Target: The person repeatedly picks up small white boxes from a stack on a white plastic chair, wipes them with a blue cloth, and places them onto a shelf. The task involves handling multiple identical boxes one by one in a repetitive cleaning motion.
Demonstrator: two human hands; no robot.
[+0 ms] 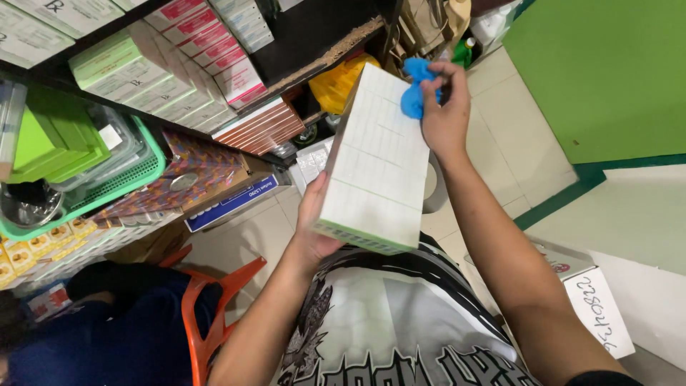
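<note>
The left hand (pixel 312 227) grips the near left edge of a long stack of white cartons (pixel 375 161), thumb lying along the side and the other fingers hidden beneath it; the stack is held up in the air in the middle of the scene, tilted, its near end low over the person's printed shirt (pixel 386 322) and its far end rising toward the shelves. The right hand (pixel 444 114) has its fingers closed narrowly on a bunched blue cloth (pixel 416 89), which presses on the far right corner of the stack's top face. That top face is white, ruled with thin pale lines into rectangles, and its near end shows a green striped band. On the far left, a dark shelf (pixel 314 43) carries rows of flat boxes, pale green ones (pixel 125 64) on the left and pink-topped ones (pixel 214 50) beside them. Below these sits a green plastic basket (pixel 146 175) holding clear and green lids, and just right of it lies a patterned multicoloured box (pixel 193 175) over a blue-and-white one (pixel 232 204). An orange plastic chair (pixel 211 307) stands near left, beside someone in dark clothing. A green board (pixel 607 71) fills the far right, with bare tiled floor (pixel 514 143) open between it and the stack. A white handwritten label (pixel 600 311) lies near right.
</note>
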